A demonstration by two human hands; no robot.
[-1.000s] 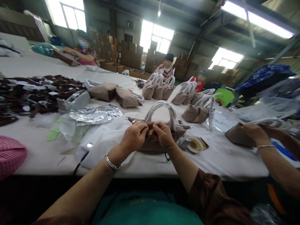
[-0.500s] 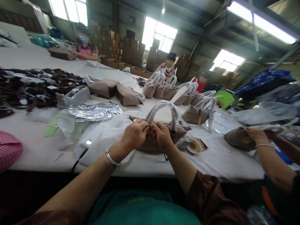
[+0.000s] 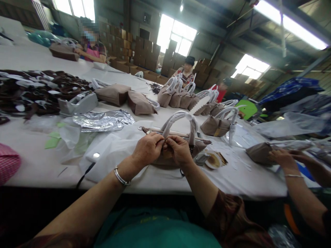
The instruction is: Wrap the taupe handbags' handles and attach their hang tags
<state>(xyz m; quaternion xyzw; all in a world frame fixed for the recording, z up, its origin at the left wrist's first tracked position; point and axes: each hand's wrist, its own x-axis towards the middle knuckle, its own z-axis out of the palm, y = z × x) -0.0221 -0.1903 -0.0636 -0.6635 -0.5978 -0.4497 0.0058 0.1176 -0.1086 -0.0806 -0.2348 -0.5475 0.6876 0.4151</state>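
Observation:
A taupe handbag point(image 3: 200, 147) stands on the table in front of me, its carrying handles point(image 3: 192, 125) wrapped in white and arching up. My left hand point(image 3: 148, 147) is closed in a pinch at the bag's front, near the base of a handle. My right hand point(image 3: 180, 150) pinches close beside it, the fingertips of both almost meeting. Whatever they grip is too small and covered to make out. A small tan piece point(image 3: 168, 153) shows below the fingertips against the bag's front. Thin white sheeting point(image 3: 111, 151) lies left of the bag.
To the right are a round dish point(image 3: 214, 160) and a co-worker's hands point(image 3: 283, 159) at another bag point(image 3: 258, 153). Finished-looking bags point(image 3: 176, 99) stand in rows behind. Dark brown straps point(image 3: 38, 89), a grey tape dispenser point(image 3: 77, 102) and silver foil point(image 3: 103, 120) lie left.
My fingers have shifted slightly at the same spot on the bag, and the tan piece shows more. The view has tilted a little. The co-worker's hands at right have moved on their bag.

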